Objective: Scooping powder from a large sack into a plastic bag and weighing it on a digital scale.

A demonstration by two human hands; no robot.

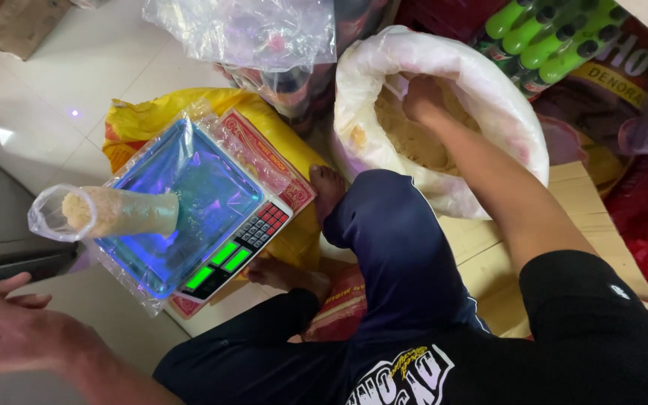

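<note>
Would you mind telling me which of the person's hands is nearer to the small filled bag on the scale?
Left. The left hand hovers open below the small bag, apart from it; the right hand is far off, inside the big white sack.

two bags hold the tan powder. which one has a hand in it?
The big white sack at upper right: the right hand is inside it. The small clear bag stands untouched on the scale.

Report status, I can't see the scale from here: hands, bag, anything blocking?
Right hand down in white sack of tan powder. Left hand open, empty, near scale. Filled clear bag standing on scale. Nothing blocking.
</note>
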